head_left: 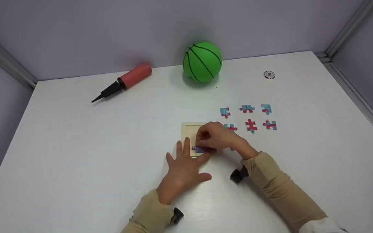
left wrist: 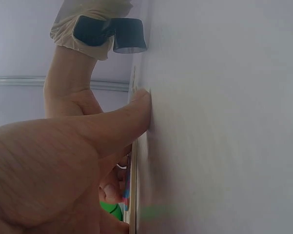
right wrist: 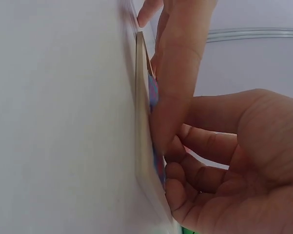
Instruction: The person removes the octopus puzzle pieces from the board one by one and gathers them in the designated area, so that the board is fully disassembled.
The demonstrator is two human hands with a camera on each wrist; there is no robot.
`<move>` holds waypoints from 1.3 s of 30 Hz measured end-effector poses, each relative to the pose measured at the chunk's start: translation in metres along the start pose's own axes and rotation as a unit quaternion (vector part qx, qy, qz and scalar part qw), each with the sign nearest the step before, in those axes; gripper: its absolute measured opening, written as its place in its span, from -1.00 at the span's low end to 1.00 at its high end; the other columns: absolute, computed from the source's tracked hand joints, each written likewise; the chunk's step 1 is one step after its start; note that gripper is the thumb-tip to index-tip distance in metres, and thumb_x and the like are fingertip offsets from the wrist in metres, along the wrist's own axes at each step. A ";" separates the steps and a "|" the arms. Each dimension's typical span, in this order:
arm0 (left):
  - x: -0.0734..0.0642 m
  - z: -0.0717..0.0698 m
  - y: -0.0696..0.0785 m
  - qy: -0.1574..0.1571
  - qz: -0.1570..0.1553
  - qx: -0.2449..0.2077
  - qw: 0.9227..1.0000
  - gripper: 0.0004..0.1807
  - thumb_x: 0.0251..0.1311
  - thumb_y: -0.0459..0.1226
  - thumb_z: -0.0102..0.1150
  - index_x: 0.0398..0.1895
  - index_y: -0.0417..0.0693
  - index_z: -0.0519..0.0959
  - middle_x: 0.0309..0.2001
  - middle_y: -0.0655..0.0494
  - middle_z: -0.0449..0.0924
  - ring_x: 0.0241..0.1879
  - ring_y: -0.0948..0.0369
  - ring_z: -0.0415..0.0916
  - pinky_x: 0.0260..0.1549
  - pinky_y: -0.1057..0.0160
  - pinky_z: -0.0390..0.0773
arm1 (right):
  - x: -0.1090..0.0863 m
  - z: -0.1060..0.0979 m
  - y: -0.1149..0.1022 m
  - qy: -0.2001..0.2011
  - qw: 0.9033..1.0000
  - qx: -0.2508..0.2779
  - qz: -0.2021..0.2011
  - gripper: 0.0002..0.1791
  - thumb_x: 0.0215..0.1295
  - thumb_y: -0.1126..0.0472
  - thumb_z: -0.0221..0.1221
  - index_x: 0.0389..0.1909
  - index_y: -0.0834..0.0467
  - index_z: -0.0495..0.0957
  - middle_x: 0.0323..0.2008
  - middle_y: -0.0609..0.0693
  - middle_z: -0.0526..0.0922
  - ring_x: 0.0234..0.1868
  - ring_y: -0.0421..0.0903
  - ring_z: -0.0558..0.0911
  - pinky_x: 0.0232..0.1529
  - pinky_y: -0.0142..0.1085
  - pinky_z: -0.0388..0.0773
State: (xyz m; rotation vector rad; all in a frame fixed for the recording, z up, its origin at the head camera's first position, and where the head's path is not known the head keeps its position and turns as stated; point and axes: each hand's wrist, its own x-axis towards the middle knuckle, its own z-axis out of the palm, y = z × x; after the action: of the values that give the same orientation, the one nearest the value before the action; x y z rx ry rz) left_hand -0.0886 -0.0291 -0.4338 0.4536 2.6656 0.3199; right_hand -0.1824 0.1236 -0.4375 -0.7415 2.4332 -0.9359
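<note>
A small wooden puzzle tray (head_left: 188, 129) lies on the white table, partly covered by both hands. Blue and red jigsaw pieces (head_left: 201, 149) lie along its near edge. My left hand (head_left: 184, 168) has its fingers spread over the tray's near left part, and its index finger reaches to the pieces. In the right wrist view that finger (right wrist: 178, 73) presses beside the blue piece (right wrist: 153, 90). Over the tray, my right hand (head_left: 217, 136) curls its fingers and pinches a jigsaw piece (right wrist: 159, 165) low against the tray; the fingers hide most of it.
Several loose jigsaw pieces (head_left: 250, 125) lie in rows right of the tray, one partly behind the right hand. A green ball (head_left: 202, 61) and a red hand pump (head_left: 136, 76) are near the back wall. A poker chip (head_left: 269, 75) lies at the back right.
</note>
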 end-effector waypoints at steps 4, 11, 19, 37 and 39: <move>0.001 -0.001 0.000 -0.003 0.001 -0.004 1.000 -0.29 0.16 0.20 0.15 0.41 0.47 0.24 0.50 -0.25 -0.27 0.43 -0.30 -0.29 0.13 -0.46 0.01 | -0.001 -0.001 -0.001 -0.005 1.000 0.019 -0.008 -0.94 0.22 0.24 0.29 -0.37 0.15 0.61 -0.48 -0.08 0.57 -0.43 -0.17 0.49 -0.33 -0.30 0.46; 0.002 -0.001 0.000 -0.008 -0.005 -0.004 1.000 -0.26 0.15 0.21 0.16 0.42 0.47 0.21 0.51 -0.22 -0.29 0.44 -0.29 -0.31 0.13 -0.47 0.00 | -0.002 -0.002 0.001 -0.004 0.998 0.048 -0.028 -0.95 0.21 0.27 0.27 -0.34 0.15 0.59 -0.49 -0.07 0.61 -0.50 -0.19 0.53 -0.40 -0.31 0.48; 0.002 0.000 0.001 -0.002 0.005 -0.008 1.000 -0.26 0.15 0.20 0.16 0.42 0.53 0.17 0.50 -0.25 -0.26 0.43 -0.30 -0.29 0.12 -0.47 0.01 | -0.005 -0.008 0.006 0.028 0.975 0.221 -0.016 -0.86 0.24 0.24 0.27 -0.28 0.23 0.54 -0.44 0.00 0.59 -0.45 -0.12 0.51 -0.43 -0.33 0.49; 0.000 0.000 0.001 0.006 -0.001 -0.030 1.000 -0.25 0.14 0.17 0.19 0.42 0.54 0.18 0.50 -0.27 -0.28 0.44 -0.29 -0.31 0.14 -0.47 -0.04 | -0.052 -0.029 0.042 0.053 0.967 0.250 0.022 -0.81 0.25 0.25 0.25 -0.23 0.30 0.52 -0.41 0.07 0.55 -0.42 -0.12 0.50 -0.35 -0.34 0.53; -0.001 0.000 0.000 0.011 -0.001 -0.035 0.999 -0.25 0.14 0.16 0.21 0.42 0.52 0.20 0.49 -0.28 -0.26 0.43 -0.30 -0.30 0.14 -0.47 -0.04 | -0.059 -0.031 0.050 0.058 0.970 0.234 0.033 -0.81 0.25 0.25 0.25 -0.24 0.30 0.52 -0.42 0.08 0.54 -0.42 -0.11 0.49 -0.38 -0.35 0.51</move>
State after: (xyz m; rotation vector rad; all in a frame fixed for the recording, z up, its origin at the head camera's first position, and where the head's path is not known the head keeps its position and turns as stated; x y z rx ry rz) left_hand -0.0879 -0.0289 -0.4335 0.4284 2.6667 0.4173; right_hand -0.1706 0.2059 -0.4404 -0.4424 2.1818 -1.4876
